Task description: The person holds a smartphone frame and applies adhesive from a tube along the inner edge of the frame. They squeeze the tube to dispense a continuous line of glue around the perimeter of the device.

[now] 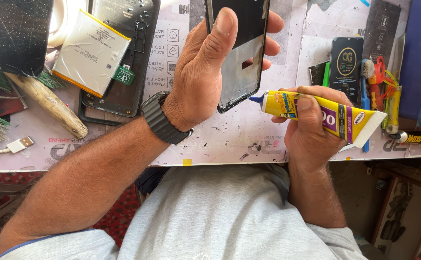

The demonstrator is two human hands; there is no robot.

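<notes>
The left hand [203,72] grips the phone frame [239,53] tilted above the surface [229,139]. The right hand [311,127], fingers pinching a glue tube [316,115], sets its nozzle at the frame's lower edge; gluing seems underway, calling for a steady squeeze.

phone frame [241,53]: black, open, grey inner plate showing, held near upright above the worktop | glue tube [316,117]: yellow and purple, blue nozzle, uncapped, lying sideways, nozzle tip at the frame's lower corner
</notes>
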